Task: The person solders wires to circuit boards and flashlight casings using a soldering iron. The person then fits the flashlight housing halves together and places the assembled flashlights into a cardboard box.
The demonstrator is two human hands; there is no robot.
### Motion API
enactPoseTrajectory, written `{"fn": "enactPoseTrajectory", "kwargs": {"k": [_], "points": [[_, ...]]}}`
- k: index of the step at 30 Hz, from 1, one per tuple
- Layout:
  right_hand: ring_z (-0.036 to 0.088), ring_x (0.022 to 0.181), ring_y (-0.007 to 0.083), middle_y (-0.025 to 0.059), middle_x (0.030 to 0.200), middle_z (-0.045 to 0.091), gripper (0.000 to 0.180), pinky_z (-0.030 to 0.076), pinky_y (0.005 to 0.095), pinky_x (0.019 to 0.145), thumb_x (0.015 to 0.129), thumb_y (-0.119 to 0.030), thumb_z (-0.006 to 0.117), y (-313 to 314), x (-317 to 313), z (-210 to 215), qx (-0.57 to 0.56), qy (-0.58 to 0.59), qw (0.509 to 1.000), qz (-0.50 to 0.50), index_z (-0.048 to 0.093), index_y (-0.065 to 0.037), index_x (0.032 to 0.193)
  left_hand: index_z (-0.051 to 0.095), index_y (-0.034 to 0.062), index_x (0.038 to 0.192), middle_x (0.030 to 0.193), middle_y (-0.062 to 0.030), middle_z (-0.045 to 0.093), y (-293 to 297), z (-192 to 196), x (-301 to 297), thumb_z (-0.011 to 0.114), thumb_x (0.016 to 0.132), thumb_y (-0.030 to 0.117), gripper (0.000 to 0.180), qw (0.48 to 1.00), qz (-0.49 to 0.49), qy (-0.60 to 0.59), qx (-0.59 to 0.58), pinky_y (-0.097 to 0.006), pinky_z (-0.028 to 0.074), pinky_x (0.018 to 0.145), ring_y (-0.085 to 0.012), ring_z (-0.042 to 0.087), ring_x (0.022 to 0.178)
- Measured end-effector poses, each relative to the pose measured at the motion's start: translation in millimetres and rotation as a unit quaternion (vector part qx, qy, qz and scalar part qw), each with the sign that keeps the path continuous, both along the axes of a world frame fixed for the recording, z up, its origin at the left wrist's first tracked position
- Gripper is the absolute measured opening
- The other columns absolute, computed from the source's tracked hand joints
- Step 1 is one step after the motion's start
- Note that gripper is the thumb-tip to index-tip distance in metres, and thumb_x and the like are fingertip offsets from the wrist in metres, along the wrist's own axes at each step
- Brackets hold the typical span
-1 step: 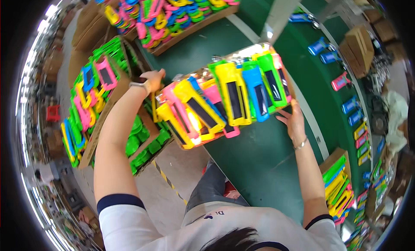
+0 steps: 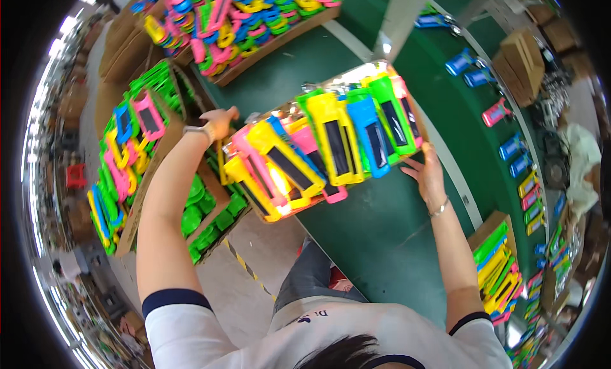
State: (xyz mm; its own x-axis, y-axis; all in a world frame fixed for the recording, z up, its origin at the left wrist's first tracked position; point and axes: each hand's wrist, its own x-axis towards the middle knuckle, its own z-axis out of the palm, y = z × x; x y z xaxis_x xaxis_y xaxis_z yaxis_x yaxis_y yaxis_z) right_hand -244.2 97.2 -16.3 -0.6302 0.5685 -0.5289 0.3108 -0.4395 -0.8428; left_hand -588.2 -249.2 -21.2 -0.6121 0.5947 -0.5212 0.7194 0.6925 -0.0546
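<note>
A shallow cardboard box [image 2: 414,97] is held between my two hands above the green work surface. Yellow, pink, blue and green plastic pieces [image 2: 338,140] with dark rectangular panels fill it, lying slantwise and overhanging its near side. Shiny metal parts show along its far side. My left hand [image 2: 219,121] grips the left end, its fingers partly hidden behind the box. At the right end, my right hand [image 2: 428,180] supports the near corner, some fingers tucked beneath. The box tilts, its right end farther away than its left.
Cartons of coloured plastic parts [image 2: 143,124] stand at left, with green pieces [image 2: 202,210] in a lower one. Another full carton [image 2: 280,46] sits at the far side. A conveyor belt [image 2: 439,95] carrying spaced pieces curves along the right, past a metal post [image 2: 401,19] and a filled box [image 2: 496,267].
The box and both hands appear slightly farther left, as does most of the surrounding scene. The grip looks the same.
</note>
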Motion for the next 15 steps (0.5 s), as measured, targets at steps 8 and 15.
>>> {"fn": "enactPoseTrajectory", "kwargs": {"k": [8, 15], "points": [[0.050, 0.100, 0.0260, 0.0070, 0.130, 0.035, 0.049, 0.045, 0.0349, 0.080, 0.090, -0.041, 0.039, 8.3, 6.0, 2.0, -0.032, 0.015, 0.999, -0.019, 0.031, -0.012, 0.129, 0.054, 0.0089, 0.103, 0.088, -0.0189, 0.062, 21.5, -2.9, -7.1, 0.062, 0.075, 0.035, 0.039, 0.995, -0.025, -0.090, -0.040, -0.040, 0.046, 0.073, -0.0341, 0.059, 0.085], [0.049, 0.105, 0.0280, 0.0101, 0.141, 0.022, 0.064, 0.045, 0.0364, 0.079, 0.088, -0.050, 0.038, -18.8, 18.5, -2.1, -0.091, 0.080, 0.987, -0.103, 0.019, -0.014, 0.138, 0.062, 0.0079, 0.087, 0.083, -0.0119, 0.064, 35.4, 30.3, -13.6, 0.063, 0.070, 0.026, 0.025, 0.992, -0.040, -0.100, -0.065, -0.037, 0.047, 0.070, -0.0290, 0.061, 0.081]]}}
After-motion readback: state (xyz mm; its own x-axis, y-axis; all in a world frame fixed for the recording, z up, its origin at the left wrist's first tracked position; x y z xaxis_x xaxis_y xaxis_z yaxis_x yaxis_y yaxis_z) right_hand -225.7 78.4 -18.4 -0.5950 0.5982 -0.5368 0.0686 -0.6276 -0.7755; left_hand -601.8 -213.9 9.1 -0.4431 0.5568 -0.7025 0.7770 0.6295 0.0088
